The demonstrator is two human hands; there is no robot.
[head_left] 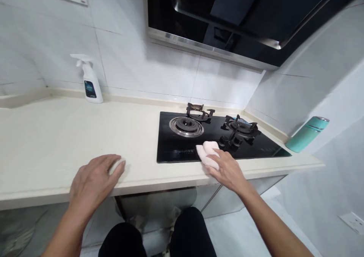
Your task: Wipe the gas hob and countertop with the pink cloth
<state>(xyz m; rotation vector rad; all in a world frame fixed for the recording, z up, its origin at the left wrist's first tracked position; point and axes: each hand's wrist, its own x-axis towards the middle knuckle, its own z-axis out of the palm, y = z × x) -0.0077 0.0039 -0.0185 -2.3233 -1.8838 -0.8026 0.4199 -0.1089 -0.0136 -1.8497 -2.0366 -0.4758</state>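
Note:
My right hand (226, 168) grips a folded pale pink cloth (209, 154) and presses it on the front edge of the black glass gas stove (170, 145). The left burner (187, 127) is bare, with its pan support (200, 112) sitting behind it at the stove's back edge. On the right burner (241, 127) another pan support is in place. The control knobs (235, 140) lie just beyond the cloth. My left hand (96, 177) rests on the cream countertop (133, 135) left of the stove, thumb apart from the fingers, holding nothing that I can see.
A white spray bottle (91, 83) stands against the tiled wall at the back left. On the right end of the counter is a teal flask (307, 134). The dark range hood (216, 22) overhangs the stove. Cabinet doors (236, 196) sit below the counter edge.

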